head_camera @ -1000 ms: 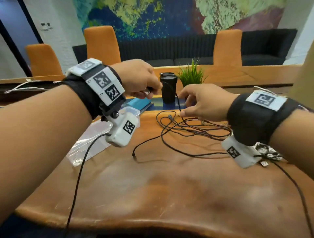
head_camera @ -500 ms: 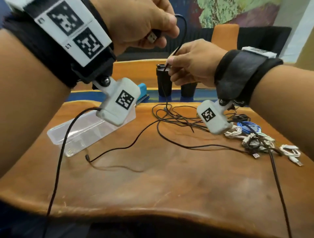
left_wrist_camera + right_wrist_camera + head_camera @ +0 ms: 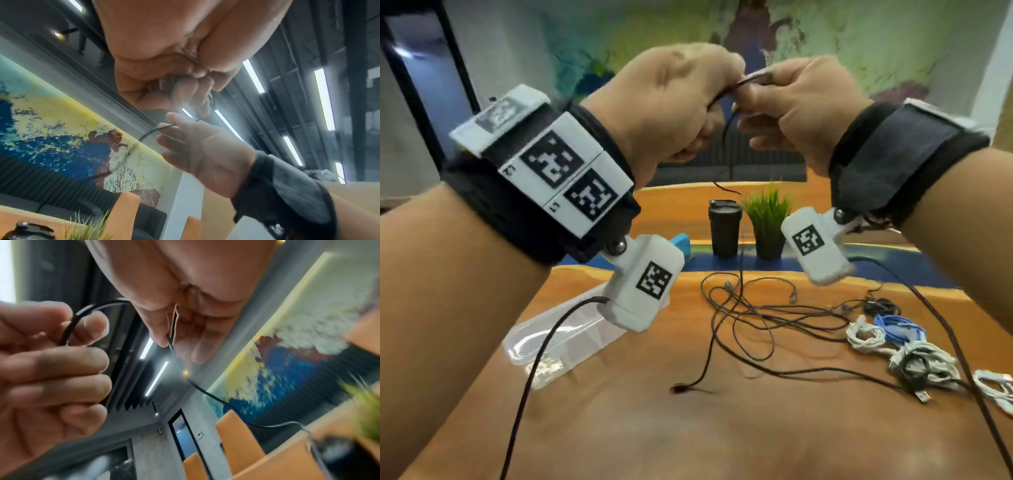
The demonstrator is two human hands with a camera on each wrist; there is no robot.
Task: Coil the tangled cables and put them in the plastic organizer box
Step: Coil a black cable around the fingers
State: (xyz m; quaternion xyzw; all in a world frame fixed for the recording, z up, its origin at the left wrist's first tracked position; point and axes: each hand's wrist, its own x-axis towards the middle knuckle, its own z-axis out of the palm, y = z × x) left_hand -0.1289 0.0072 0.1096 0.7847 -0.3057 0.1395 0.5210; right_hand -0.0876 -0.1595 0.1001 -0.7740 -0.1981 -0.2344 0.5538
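Note:
Both hands are raised high above the wooden table (image 3: 722, 428), close together. My left hand (image 3: 681, 102) is curled round the plug end of a thin black cable (image 3: 726, 137); the plug (image 3: 166, 82) shows between its fingers. My right hand (image 3: 791, 102) pinches the same cable (image 3: 170, 344) a short loop further along. From there the cable hangs down to a loose black tangle (image 3: 750, 315) on the table. The clear plastic organizer box (image 3: 565, 339) lies open at the left, partly behind my left wrist camera.
Several coiled white, blue and black cables (image 3: 904, 349) lie in a heap at the right. A black cup (image 3: 724, 226) and a small potted plant (image 3: 768, 219) stand behind the tangle. My wrist cameras' own black leads (image 3: 530, 373) trail over the table.
Both hands have risen from table level to high above it, carrying the black cable's plug end up. The hands came closer together and the cable's free end slid across the table.

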